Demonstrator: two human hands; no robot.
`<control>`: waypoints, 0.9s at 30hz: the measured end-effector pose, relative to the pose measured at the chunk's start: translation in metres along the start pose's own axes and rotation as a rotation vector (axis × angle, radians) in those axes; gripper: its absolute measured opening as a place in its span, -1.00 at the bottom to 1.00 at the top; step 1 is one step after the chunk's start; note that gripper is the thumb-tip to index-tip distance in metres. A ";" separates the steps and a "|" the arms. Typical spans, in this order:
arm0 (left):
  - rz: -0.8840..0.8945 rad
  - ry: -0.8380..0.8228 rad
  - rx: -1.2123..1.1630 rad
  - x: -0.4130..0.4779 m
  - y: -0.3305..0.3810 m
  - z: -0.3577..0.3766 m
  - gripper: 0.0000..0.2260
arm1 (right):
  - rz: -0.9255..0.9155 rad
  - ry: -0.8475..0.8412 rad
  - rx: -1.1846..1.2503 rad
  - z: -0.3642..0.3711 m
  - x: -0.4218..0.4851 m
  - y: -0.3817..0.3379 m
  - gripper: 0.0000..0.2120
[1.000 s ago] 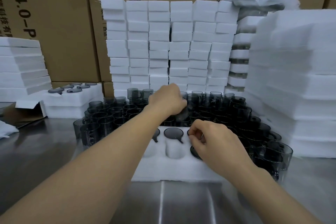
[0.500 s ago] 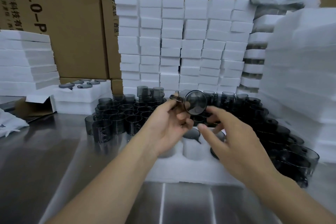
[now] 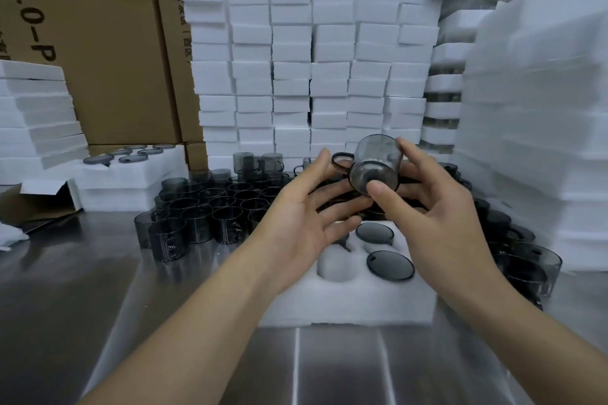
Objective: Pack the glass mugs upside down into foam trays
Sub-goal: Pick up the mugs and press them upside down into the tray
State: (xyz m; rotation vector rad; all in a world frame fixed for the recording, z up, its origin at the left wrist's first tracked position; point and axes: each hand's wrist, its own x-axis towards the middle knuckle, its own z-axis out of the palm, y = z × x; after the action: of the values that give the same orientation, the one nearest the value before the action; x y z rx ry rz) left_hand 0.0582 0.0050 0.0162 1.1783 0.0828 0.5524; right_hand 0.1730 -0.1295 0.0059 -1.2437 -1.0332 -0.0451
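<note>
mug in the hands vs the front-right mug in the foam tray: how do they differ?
The held mug is in the air, pinched by the right hand; the front-right mug sits sunk in a slot of the foam tray. The held mug is tilted, base toward the camera, wall and handle visible; the front-right mug is upside down and level, showing mainly its base. Both are smoky grey glass.
</note>
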 end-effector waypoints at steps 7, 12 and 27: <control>0.084 0.007 0.111 -0.010 0.002 0.024 -0.63 | -0.038 0.079 0.008 -0.004 0.001 -0.014 -0.42; 0.237 0.056 0.104 -0.016 0.008 0.037 -0.50 | -0.096 0.124 0.135 -0.001 0.001 -0.029 -0.49; 0.211 0.053 0.002 -0.019 0.004 0.037 -0.74 | -0.158 0.071 0.082 -0.003 -0.002 -0.029 -0.47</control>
State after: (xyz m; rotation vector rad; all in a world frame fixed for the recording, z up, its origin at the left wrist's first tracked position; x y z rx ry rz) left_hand 0.0533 -0.0337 0.0305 1.1819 0.0044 0.7700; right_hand 0.1582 -0.1439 0.0267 -1.0776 -1.0594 -0.1662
